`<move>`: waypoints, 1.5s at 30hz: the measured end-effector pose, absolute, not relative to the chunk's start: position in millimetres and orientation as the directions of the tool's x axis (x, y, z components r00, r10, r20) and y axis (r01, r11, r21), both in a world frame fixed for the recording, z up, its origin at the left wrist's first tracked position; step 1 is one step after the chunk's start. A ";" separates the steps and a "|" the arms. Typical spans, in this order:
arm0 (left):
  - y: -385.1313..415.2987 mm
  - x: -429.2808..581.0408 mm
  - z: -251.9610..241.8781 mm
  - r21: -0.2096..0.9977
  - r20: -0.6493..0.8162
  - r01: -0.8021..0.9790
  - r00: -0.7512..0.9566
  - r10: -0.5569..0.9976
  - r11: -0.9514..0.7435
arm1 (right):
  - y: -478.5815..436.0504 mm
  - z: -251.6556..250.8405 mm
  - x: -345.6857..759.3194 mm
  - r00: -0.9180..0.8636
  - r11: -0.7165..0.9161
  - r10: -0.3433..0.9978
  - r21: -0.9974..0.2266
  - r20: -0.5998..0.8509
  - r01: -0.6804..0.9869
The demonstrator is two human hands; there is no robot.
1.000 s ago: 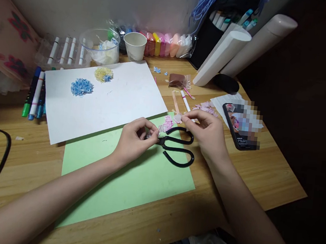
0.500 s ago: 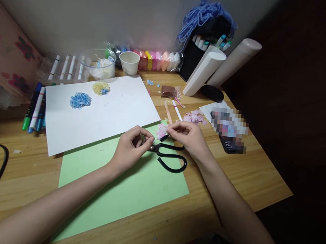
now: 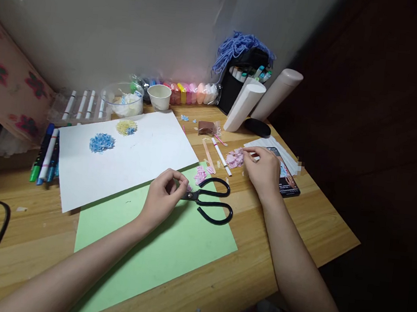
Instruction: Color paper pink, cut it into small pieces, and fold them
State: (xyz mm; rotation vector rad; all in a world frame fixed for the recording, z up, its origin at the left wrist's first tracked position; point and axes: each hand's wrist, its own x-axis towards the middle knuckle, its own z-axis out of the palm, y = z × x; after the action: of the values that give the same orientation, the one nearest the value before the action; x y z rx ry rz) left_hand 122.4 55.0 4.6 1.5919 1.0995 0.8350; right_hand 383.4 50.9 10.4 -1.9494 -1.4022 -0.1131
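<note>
My left hand (image 3: 165,193) is closed in a pinch over the green sheet (image 3: 153,254), beside the blades of the black-handled scissors (image 3: 211,196). A speck of pink shows at its fingertips, too small to make out. My right hand (image 3: 264,169) is also pinched, its fingertips at the right edge of a heap of pale pink paper scraps (image 3: 235,158); what they hold, if anything, is hidden. More pink striped scraps (image 3: 201,174) lie just above the scissors. A white sheet (image 3: 132,168) overlaps the green one and bears a blue scrap cluster (image 3: 101,143) and a yellow one (image 3: 126,127).
Beside the pink heap lie a white marker (image 3: 221,156) and a wooden stick (image 3: 208,155). A phone (image 3: 289,182) rests by my right hand. Behind stand a paper cup (image 3: 159,97), a clear bowl (image 3: 123,100), a white box (image 3: 245,108) and a black pen holder (image 3: 230,94).
My right hand has moved right, from above the scissors to the pink heap. A pale piece seen at its fingertips earlier no longer shows. My left hand stays by the scissors.
</note>
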 end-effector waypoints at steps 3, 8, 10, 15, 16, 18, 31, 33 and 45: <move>55.1 122.5 5.1 0.964 0.004 0.250 0.348 0.938 -0.096 | 49.6 13.3 376.5 0.316 -0.060 0.840 -0.504 0.441 0.862; 55.2 122.9 5.0 0.966 0.002 0.241 0.349 0.937 -0.092 | 48.1 13.5 381.0 0.335 -0.126 0.866 -0.486 0.371 0.865; 55.2 123.0 4.9 0.968 0.005 0.233 0.351 0.936 -0.092 | 48.1 14.1 386.3 0.361 -0.130 0.850 -0.512 0.384 0.849; 55.2 122.8 5.5 0.972 0.004 0.219 0.362 0.932 -0.090 | 46.7 19.7 378.1 0.264 0.053 0.855 -0.581 0.447 0.812; 55.2 122.7 5.5 0.972 0.003 0.217 0.362 0.932 -0.088 | 46.0 20.5 372.6 0.158 0.133 0.875 -0.543 0.457 0.829; 55.2 122.8 5.6 0.972 0.004 0.218 0.359 0.933 -0.088 | 44.8 20.3 361.2 -0.052 0.258 0.903 -0.440 0.427 0.860; 54.8 123.9 7.7 0.967 0.029 0.225 0.362 0.932 -0.117 | 48.4 7.5 346.8 -0.183 0.279 0.946 -0.384 0.268 0.880; 54.8 123.8 7.1 0.966 0.032 0.230 0.363 0.931 -0.123 | 48.8 8.5 346.4 -0.182 0.273 0.949 -0.384 0.256 0.882; 55.1 124.0 4.0 0.961 0.044 0.238 0.373 0.927 -0.141 | 51.5 6.6 341.3 -0.011 0.116 0.989 -0.716 0.149 0.688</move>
State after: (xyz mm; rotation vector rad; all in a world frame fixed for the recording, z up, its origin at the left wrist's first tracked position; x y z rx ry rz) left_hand 124.0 55.1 4.0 1.6242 1.0587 0.8549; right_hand 341.3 51.5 6.6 -1.6344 -1.7628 0.6063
